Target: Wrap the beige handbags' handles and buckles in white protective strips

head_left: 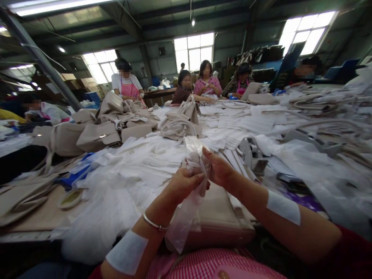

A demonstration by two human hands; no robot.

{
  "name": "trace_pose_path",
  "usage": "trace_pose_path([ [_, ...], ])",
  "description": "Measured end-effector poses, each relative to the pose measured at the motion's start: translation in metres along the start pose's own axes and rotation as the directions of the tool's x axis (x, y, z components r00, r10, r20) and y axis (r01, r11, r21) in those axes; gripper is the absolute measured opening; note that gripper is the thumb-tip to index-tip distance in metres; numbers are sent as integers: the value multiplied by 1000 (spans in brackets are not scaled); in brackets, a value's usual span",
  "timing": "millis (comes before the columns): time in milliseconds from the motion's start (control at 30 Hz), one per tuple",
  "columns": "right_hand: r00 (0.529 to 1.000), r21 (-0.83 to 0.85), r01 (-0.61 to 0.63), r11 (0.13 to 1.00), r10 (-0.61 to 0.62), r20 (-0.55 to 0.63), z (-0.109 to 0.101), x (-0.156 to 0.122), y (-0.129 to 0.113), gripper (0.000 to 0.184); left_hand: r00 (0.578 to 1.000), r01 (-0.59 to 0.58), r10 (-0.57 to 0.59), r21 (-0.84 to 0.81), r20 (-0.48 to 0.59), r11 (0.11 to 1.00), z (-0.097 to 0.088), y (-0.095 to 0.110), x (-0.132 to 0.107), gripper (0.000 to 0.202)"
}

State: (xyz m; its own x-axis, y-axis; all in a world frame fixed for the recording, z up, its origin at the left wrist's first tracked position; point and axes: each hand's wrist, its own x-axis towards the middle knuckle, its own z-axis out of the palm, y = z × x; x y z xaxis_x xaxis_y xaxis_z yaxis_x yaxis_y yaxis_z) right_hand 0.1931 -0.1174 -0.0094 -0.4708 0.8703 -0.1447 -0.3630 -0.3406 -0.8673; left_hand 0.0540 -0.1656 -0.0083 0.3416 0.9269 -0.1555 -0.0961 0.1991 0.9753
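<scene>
My left hand (186,184) and my right hand (218,168) are both closed on a clear plastic bag (190,186) held upright in front of me. The bag's top stands above my fingers and its lower part hangs down over my left wrist. A silver bangle (154,224) sits on my left wrist. Under my hands, at the table's near edge, lies a beige handbag (221,221). White patches are stuck on both of my forearms.
The long table (43,217) is heaped with white paper and plastic sheets (151,162). Beige handbags (99,135) pile up at the left and middle. A tape roll (70,198) lies at the left. Several people sit working along the far side.
</scene>
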Motion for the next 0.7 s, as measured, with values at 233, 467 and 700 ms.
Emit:
trace_pose_path([
  [233, 981, 126, 97, 987, -73, -177, -3, 19, -18, 12, 991, 93, -100, -77, -88, 993, 1, -12, 0, 31],
  [467, 987, -50, 82, 995, -88, -135, -2, -7, 23, 46, 985, -7, -20, -154, -174, 988, 2, -14, 15, 22],
  [700, 996, 20, 68, 998, -66, -66, -5, 5, -10, 46, 992, -24, 14, -83, -124, 996, 3, -16, 14, 21],
])
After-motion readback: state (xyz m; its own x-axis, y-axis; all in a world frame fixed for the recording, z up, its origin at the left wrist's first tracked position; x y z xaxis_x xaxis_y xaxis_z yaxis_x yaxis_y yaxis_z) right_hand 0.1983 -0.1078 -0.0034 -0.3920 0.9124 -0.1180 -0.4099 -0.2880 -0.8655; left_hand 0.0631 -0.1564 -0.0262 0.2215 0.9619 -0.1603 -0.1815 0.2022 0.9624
